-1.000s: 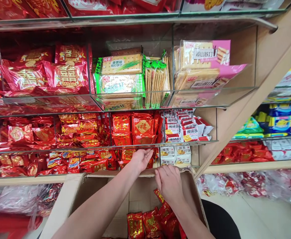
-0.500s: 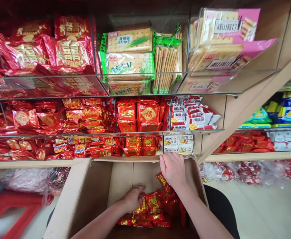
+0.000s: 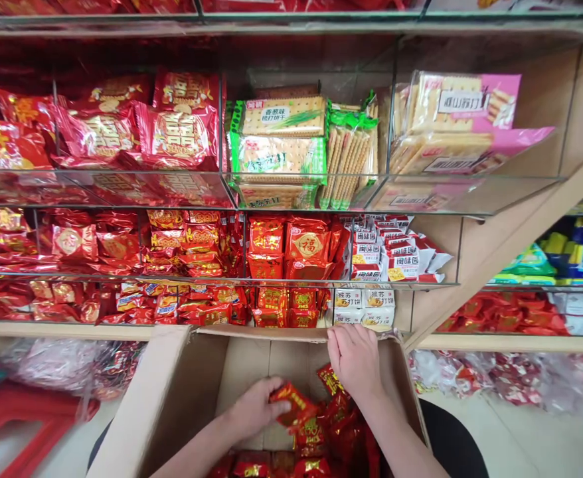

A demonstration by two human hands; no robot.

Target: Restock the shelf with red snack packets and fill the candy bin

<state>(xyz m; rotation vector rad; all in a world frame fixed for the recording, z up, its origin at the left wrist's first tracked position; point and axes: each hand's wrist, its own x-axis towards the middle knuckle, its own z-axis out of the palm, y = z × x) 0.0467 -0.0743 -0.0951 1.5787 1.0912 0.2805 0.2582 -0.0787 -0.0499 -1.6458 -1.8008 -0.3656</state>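
Note:
Inside a cardboard box [image 3: 251,358], my left hand [image 3: 259,408] pinches a small red wrapped snack packet [image 3: 294,406] between thumb and fingers, lifted over the pile. Several more red and gold packets [image 3: 338,425] lie loose in the bottom and right side of the box. My right hand [image 3: 356,355] is closed over the box's far rim, toward its right corner, with the fingertips hooked over the edge. Part of the pile is hidden beneath my right forearm.
Shelves of packaged snacks stand ahead: red packets [image 3: 309,242], green-edged crackers [image 3: 281,156], pink-edged crackers [image 3: 463,99] and white-and-red packets [image 3: 404,252]. White packs [image 3: 348,309] sit just behind the box. A red plastic stool [image 3: 37,425] is at left; plastic bags [image 3: 500,378] lie under the right shelf.
My left hand has risen from the pile with a red packet in its grip. My right hand stays on the rim. The view has tilted upward, showing a higher shelf.

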